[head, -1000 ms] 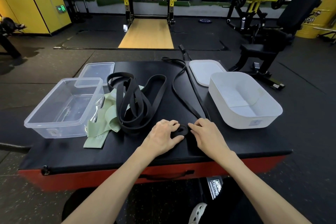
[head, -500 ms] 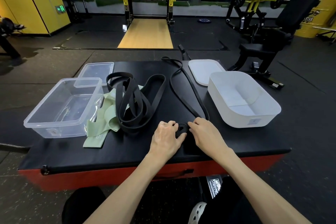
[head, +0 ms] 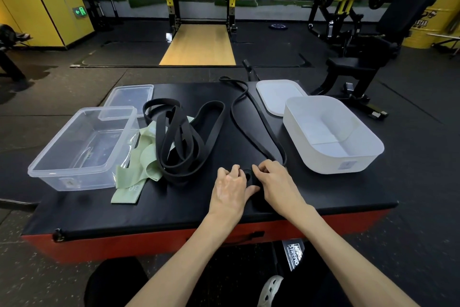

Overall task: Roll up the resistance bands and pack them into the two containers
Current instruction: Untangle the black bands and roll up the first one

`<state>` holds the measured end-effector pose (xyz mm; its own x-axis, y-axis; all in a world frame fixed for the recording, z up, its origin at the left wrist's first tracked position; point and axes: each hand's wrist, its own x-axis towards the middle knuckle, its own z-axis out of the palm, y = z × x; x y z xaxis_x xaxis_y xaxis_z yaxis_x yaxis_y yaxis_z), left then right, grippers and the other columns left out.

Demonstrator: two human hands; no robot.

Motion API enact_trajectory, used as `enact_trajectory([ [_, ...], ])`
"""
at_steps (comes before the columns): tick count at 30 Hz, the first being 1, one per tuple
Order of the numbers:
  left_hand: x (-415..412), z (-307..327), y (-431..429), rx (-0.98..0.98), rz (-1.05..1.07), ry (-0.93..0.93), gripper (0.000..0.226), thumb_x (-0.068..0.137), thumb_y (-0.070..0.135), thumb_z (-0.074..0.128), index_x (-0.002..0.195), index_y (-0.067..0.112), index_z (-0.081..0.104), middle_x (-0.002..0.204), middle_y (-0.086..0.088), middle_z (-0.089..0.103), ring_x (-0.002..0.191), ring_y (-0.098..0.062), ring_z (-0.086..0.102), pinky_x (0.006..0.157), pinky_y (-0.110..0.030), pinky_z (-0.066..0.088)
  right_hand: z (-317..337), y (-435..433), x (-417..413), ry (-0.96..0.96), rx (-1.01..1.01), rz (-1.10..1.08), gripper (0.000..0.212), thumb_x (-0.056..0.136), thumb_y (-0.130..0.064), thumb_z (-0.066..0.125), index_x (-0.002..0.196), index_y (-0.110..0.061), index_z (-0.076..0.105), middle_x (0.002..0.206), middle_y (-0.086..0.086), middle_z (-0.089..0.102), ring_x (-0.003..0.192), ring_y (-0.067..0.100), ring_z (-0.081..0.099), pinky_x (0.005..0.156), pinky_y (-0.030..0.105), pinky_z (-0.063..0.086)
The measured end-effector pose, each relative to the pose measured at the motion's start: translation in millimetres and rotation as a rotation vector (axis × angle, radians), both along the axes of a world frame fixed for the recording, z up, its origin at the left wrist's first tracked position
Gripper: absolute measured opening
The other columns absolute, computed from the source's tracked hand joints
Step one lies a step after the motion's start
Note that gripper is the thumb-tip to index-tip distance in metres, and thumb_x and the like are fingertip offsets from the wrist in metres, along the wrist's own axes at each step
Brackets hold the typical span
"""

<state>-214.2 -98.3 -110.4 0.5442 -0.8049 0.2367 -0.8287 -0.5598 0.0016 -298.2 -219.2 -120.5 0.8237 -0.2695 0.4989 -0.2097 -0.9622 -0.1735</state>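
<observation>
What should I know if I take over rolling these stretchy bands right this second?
Left hand and right hand: both pinch the small coil at the near end of the thin black band. The rest of it trails away across the black pad.
Wide black bands: a loose pile mid-pad, lying over the pale green bands.
Clear container and white container: no bands in either. The clear lid and white lid lie behind them.
Done: only the first turns of one roll.
Left: finish this roll, roll the others, pack everything.
</observation>
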Motion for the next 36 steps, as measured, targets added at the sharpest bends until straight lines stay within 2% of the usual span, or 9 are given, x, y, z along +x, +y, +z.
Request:
enact_trajectory([
  [2, -1.2, 6.0, 1.3, 0.015, -0.037, -0.019, 0.051, 0.07, 0.067, 0.066, 0.078, 0.016, 0.072, 0.081, 0.007, 0.064, 0.058, -0.012, 0.051, 0.06, -0.02, 0.049, 1.5, -1.6, -0.8, 0.017, -0.031, 0.029, 0.052, 0.059, 0.011, 0.078, 0.108, -0.004, 0.07, 0.083, 0.007, 0.059, 0.066, 0.024, 0.055, 0.061, 0.028, 0.047],
  [6, 0.5, 13.8, 6.9, 0.011, -0.104, 0.031, 0.057, 0.095, 0.056, 0.036, 0.122, 0.009, 0.052, 0.117, -0.001, 0.052, 0.098, -0.019, 0.049, 0.089, -0.026, 0.043, 9.1, -3.1, -0.6, 0.065, -0.078, 0.049, 0.058, 0.049, 0.013, 0.079, 0.104, -0.005, 0.071, 0.08, 0.006, 0.057, 0.062, 0.023, 0.053, 0.058, 0.024, 0.036],
  [12, 37.7, 30.5, 13.1, 0.0, -0.375, 0.451, 0.075, 0.089, 0.037, 0.062, 0.15, 0.015, 0.023, 0.152, 0.003, 0.03, 0.138, -0.02, 0.026, 0.112, -0.027, 0.027, 11.0, -2.0, -1.0, 0.08, -0.056, 0.06, 0.054, 0.059, 0.013, 0.075, 0.109, -0.005, 0.071, 0.08, 0.004, 0.054, 0.063, 0.02, 0.049, 0.061, 0.021, 0.029],
  [16, 53.4, 26.2, 2.3, 0.03, -0.461, 0.461, 0.063, 0.087, 0.037, 0.066, 0.141, 0.017, 0.041, 0.132, 0.001, 0.054, 0.125, -0.017, 0.043, 0.106, -0.032, 0.035, 12.5, -3.5, -1.3, 0.099, 0.0, 0.067, 0.05, 0.065, 0.011, 0.072, 0.111, -0.009, 0.07, 0.08, 0.003, 0.055, 0.064, 0.022, 0.053, 0.056, 0.022, 0.029],
  [19, 53.4, 18.3, 5.6, 0.007, -0.475, 0.39, 0.051, 0.089, 0.042, 0.06, 0.131, 0.015, 0.049, 0.117, 0.006, 0.058, 0.113, -0.016, 0.049, 0.1, -0.033, 0.04, 9.3, -3.7, -3.3, 0.069, 0.105, 0.058, 0.036, 0.079, 0.003, 0.067, 0.114, -0.009, 0.068, 0.089, 0.004, 0.06, 0.077, 0.025, 0.06, 0.06, 0.027, 0.047],
  [22, 44.7, 13.6, 10.4, -0.008, -0.443, 0.32, 0.055, 0.093, 0.046, 0.052, 0.136, 0.013, 0.046, 0.13, 0.007, 0.051, 0.121, -0.017, 0.043, 0.104, -0.03, 0.038, 7.7, -2.3, -3.5, 0.042, 0.14, 0.015, 0.03, 0.081, 0.0, 0.068, 0.11, -0.006, 0.067, 0.096, 0.005, 0.064, 0.085, 0.027, 0.063, 0.072, 0.036, 0.054],
  [28, 23.3, 10.1, 11.4, -0.058, -0.28, 0.273, 0.06, 0.095, 0.053, 0.044, 0.141, 0.014, 0.041, 0.145, 0.009, 0.038, 0.124, -0.016, 0.036, 0.097, -0.028, 0.045, 4.6, -3.5, -4.0, 0.009, -0.001, -0.047, 0.037, 0.071, 0.003, 0.074, 0.105, -0.012, 0.072, 0.086, 0.003, 0.062, 0.08, 0.026, 0.06, 0.082, 0.045, 0.051],
  [33, 13.3, 11.0, 9.6, -0.116, -0.199, 0.249, 0.057, 0.093, 0.053, 0.046, 0.135, 0.014, 0.047, 0.136, 0.008, 0.046, 0.119, -0.015, 0.039, 0.091, -0.026, 0.048, 4.0, -0.7, -5.2, -0.013, 0.036, -0.017, 0.046, 0.068, 0.013, 0.072, 0.11, -0.006, 0.07, 0.085, 0.008, 0.06, 0.074, 0.027, 0.057, 0.071, 0.026, 0.04],
  [36, 10.4, 8.3, 10.0, -0.158, -0.173, 0.257, 0.055, 0.092, 0.052, 0.049, 0.131, 0.014, 0.051, 0.133, 0.008, 0.048, 0.116, -0.016, 0.041, 0.089, -0.026, 0.05, 8.8, 2.1, -5.0, -0.026, 0.035, -0.048, 0.039, 0.069, 0.008, 0.076, 0.105, -0.006, 0.071, 0.083, 0.005, 0.063, 0.072, 0.025, 0.06, 0.065, 0.023, 0.039],
])
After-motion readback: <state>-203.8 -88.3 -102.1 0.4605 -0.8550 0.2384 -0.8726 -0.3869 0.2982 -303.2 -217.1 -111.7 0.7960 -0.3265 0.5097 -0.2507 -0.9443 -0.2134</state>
